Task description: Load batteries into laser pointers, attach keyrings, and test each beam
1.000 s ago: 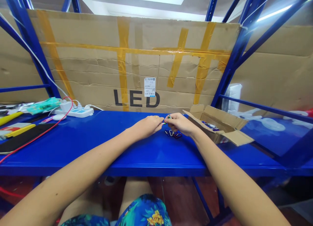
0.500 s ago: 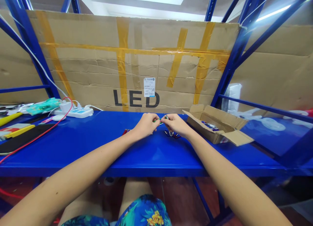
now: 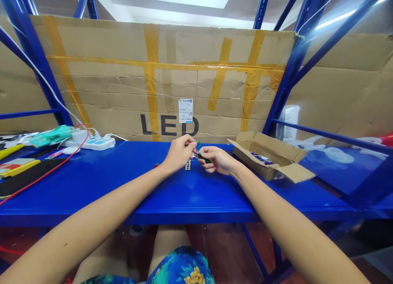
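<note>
Above the blue table (image 3: 129,190), my hands nearly meet. My left hand (image 3: 181,152) is closed in a pinch at a small metal part beside a thin green loop (image 3: 198,144). My right hand (image 3: 216,159) is closed around a small green piece (image 3: 204,158) with a shiny metal end; its exact kind is too small to make out. Under the hands, a short double row of small silver metal pieces (image 3: 188,165) lies on the table. A red object (image 3: 156,165) shows partly behind my left wrist. The right hand hides most of what lies beneath it.
An open cardboard box (image 3: 268,157) holding blue and silver items stands to the right. At the left are a white power strip (image 3: 98,143), a red cable (image 3: 75,149), a black flat object (image 3: 27,179) and yellow-handled tools. A large cardboard sheet (image 3: 123,91) closes off the back.
My right hand has turned and lowered slightly, showing more of the green piece. My left hand has risen a little. The silver pieces beneath have come into view.
</note>
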{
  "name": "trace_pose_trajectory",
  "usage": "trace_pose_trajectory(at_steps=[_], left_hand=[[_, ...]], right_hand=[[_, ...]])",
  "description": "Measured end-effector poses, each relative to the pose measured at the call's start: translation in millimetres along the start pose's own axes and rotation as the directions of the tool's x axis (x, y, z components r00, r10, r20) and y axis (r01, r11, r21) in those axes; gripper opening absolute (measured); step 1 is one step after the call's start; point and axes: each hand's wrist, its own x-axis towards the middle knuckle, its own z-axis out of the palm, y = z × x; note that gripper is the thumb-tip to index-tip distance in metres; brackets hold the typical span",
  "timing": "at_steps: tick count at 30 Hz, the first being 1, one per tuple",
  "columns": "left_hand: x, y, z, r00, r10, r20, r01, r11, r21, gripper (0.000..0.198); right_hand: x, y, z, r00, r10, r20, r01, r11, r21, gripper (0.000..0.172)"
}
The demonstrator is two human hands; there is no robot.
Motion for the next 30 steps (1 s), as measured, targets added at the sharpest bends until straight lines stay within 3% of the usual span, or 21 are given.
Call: trace_pose_trajectory(at_steps=[5, 13, 20, 25, 30], left_hand=[[-1, -2, 0.6, 0.999, 0.041, 0.035, -0.044, 0.997, 0.068, 0.012], [-4, 3, 0.7, 0.995, 0.098, 0.031, -0.102, 0.983, 0.151, 0.013], [-1, -6, -1.2, 0.993, 0.023, 0.112, -0.026, 0.999, 0.025, 0.015], [1, -9, -3.6, 0.992, 0.038, 0.119, -0.054, 0.989, 0.137, 0.013], [2, -9, -6.3, 0.991, 0.119, 0.064, -0.131, 0.960, 0.247, 0.013]], right_hand=[[3, 2, -1, 0.998, -0.068, -0.016, 0.069, 0.997, 0.026, 0.024], [2, 0, -4, 0.996, -0.079, 0.039, 0.076, 0.995, 0.070, 0.018], [-1, -7, -4, 0.994, -0.112, 0.001, 0.111, 0.987, 0.120, 0.013], [-5, -10, -6, 0.994, -0.106, -0.033, 0.109, 0.988, 0.112, 0.032], [-8, -13, -5, 0.993, -0.116, -0.037, 0.117, 0.993, 0.018, 0.033]])
